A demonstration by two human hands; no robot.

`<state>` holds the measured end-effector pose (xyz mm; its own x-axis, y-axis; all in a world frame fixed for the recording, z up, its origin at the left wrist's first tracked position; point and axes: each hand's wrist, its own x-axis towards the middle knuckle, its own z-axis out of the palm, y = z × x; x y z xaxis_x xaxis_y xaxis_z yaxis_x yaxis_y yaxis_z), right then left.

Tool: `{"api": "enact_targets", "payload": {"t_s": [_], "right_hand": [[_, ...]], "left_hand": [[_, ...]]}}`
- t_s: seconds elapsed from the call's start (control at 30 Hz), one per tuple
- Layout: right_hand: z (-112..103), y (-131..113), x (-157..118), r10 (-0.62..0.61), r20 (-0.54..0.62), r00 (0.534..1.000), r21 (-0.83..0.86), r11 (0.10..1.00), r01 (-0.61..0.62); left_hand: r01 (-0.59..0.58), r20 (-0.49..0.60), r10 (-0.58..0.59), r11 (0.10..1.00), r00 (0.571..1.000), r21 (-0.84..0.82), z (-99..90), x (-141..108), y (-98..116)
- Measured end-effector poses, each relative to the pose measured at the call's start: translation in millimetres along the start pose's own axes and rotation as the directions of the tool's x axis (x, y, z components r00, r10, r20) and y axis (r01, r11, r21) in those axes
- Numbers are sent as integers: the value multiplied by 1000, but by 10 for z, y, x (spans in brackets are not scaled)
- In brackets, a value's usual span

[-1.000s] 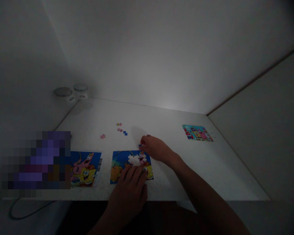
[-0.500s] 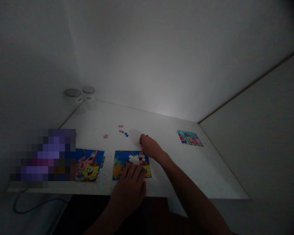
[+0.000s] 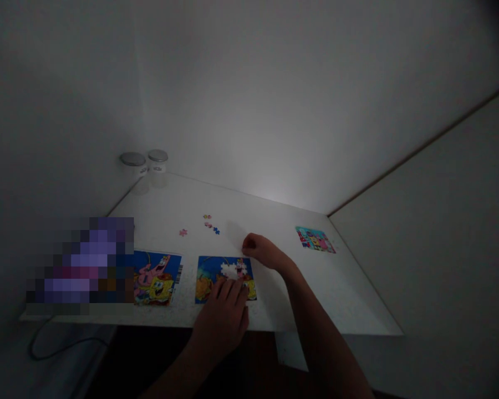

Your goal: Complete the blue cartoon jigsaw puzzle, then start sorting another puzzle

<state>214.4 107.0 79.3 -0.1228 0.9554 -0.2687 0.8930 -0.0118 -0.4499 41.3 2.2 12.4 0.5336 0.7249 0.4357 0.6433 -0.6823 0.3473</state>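
My left hand [image 3: 223, 310] lies with its fingers stretched out on the lower part of a partly assembled cartoon jigsaw puzzle [image 3: 205, 271]. A white gap with piece-shaped edges shows in the puzzle's upper middle. Just above the puzzle's upper right corner, my right hand [image 3: 263, 251] is closed in a pinch; whatever is between its fingertips, if anything, is hidden. Beyond the puzzle lie several loose pieces: a pink puzzle piece [image 3: 183, 233], a blue puzzle piece [image 3: 217, 230] and others beside them. A matching picture [image 3: 158, 280] rests to the left.
Another colourful cartoon picture [image 3: 316, 239] lies on the right of the white table [image 3: 274, 221]. Two lidded clear jars [image 3: 158, 166] stand in the far left corner. A blurred-out purple object [image 3: 87, 260] occupies the left edge. A cable [image 3: 62, 352] hangs below it.
My right hand has shifted slightly down relative to the puzzle, and the small dark thing at its fingertips no longer shows. My left hand stays on the puzzle. The camera view has turned slightly.
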Motion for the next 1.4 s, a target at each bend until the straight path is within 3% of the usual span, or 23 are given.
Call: {"api": "enact_targets", "payload": {"t_s": [0.07,0.2,0.33,0.53,0.77,0.93,1.23,1.4], "right_hand": [[-14,91,-114,-69,38,997,162,985,62],[99,262,-289,-207,82,975,580,805,123],[273,345,-311,-185,84,979,673,735,81],[318,394,-293,-156,-5,988,622,773,125],[296,421,-281,-168,25,986,589,799,121],[370,403,-317,-144,-75,987,456,875,162],[369,351,-388,-217,-137,967,319,914,250],[434,358,-470,-260,-285,923,249,909,333]], "left_hand": [[3,2,-3,1000,1000,6,-3,-3,3],[1,27,-2,1000,1000,23,-18,2,20],[-2,50,1,999,999,33,-26,24,34],[-7,92,5,1000,996,30,-47,63,26],[-32,122,27,998,992,45,-80,108,9],[-44,114,37,997,993,56,-74,114,2],[-59,117,50,996,992,74,-79,122,2],[-58,96,52,996,994,65,-81,119,7]]}}
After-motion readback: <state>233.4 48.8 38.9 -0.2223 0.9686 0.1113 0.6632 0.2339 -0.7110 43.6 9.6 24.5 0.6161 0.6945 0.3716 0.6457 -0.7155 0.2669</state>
